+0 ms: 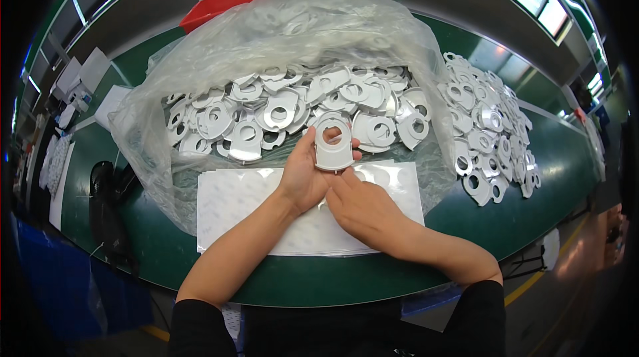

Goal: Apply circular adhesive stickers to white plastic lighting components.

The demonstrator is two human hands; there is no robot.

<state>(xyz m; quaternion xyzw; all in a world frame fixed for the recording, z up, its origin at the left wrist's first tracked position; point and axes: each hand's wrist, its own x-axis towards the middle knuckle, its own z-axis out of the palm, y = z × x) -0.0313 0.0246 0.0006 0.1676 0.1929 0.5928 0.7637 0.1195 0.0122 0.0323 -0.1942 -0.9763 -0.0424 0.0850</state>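
Observation:
My left hand (301, 180) grips a light grey plate (334, 156) with a round hole near its rounded top, its fingers wrapped behind and round the edges. The plate is held tilted up, its face toward me, over the near edge of the heap. Just below it, my right hand (366, 210) is closed, its fingertips bunched at the plate's lower edge and against the left hand. Whatever those fingertips pinch is hidden. Several similar plates (279, 109) lie jumbled in a large clear plastic bag (150, 114) behind my hands.
Under my wrists lies a stack of white, glossy sheets (233, 207). A second pile of plates (489, 130) rests on the green table (552, 150) at the right. A red bin (223, 7) stands behind the bag, and a black object (110, 210) sits at the left edge.

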